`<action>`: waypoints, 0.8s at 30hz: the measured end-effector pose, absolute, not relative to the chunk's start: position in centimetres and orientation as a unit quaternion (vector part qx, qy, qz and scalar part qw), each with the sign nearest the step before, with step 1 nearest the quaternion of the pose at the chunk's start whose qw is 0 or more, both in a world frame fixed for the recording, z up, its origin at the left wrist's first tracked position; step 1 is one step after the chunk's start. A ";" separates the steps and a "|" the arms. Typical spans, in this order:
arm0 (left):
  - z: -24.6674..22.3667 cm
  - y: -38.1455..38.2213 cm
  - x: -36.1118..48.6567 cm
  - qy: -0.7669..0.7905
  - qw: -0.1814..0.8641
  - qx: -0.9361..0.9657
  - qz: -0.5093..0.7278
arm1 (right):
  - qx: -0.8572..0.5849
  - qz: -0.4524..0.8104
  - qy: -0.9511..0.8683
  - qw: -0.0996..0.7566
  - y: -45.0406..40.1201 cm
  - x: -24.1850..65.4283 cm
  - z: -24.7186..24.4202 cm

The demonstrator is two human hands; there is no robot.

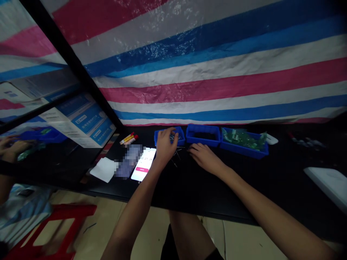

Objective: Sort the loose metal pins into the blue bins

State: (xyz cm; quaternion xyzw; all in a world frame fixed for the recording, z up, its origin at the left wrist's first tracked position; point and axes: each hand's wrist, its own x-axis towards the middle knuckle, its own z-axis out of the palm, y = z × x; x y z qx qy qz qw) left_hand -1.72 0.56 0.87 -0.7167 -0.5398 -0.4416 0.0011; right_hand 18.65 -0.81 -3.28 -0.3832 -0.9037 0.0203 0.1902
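My left hand (pixel 166 144) reaches over the left blue bin (pixel 182 136), which holds small shiny metal pieces. Its thumb and fingers are bent and apart, and nothing shows between them. A few thin metal pins (pixel 176 155) lie on the black table between my hands. My right hand (pixel 204 157) rests low in front of the middle blue bin (pixel 203 140), which contains dark small parts. Its fingers are curled together at the tips; whatever they pinch, if anything, is too dark and small to make out.
A third blue bin (pixel 244 152) holds green plastic bags (pixel 241 139). Left of my arm lie a lit phone (pixel 143 164), white paper (pixel 103 169) and yellow-red tubes (pixel 127 139). A white box (pixel 328 184) sits at right. Behind a dark frame, another person's hands (pixel 16 148) work.
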 end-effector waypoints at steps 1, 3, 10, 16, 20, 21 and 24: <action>0.9 0.6 -1.7 -0.540 0.000 -0.716 -0.442 | -0.379 0.029 -0.904 0.196 -0.7 18.7 -3.2; 0.9 0.6 -1.7 -0.542 0.001 -0.714 -0.443 | -0.369 0.049 -0.906 0.204 -0.4 18.8 -3.2; 0.9 0.6 -1.8 -0.549 -0.003 -0.710 -0.441 | -0.368 0.108 -0.888 0.256 -0.3 18.7 -3.4; 0.9 0.6 -1.9 -0.551 -0.002 -0.706 -0.446 | -0.365 0.124 -0.867 0.316 -0.8 18.8 -2.6; 0.9 0.6 -1.9 -0.547 -0.004 -0.708 -0.447 | -0.368 0.094 -0.852 0.359 -0.9 19.0 -2.3; 0.9 0.5 -1.8 -0.544 -0.008 -0.712 -0.445 | -0.366 0.089 -0.851 0.365 -0.9 19.0 -2.2; 1.1 0.3 -1.6 -0.513 -0.037 -0.740 -0.433 | -0.360 0.079 -0.847 0.383 -1.0 19.0 -2.0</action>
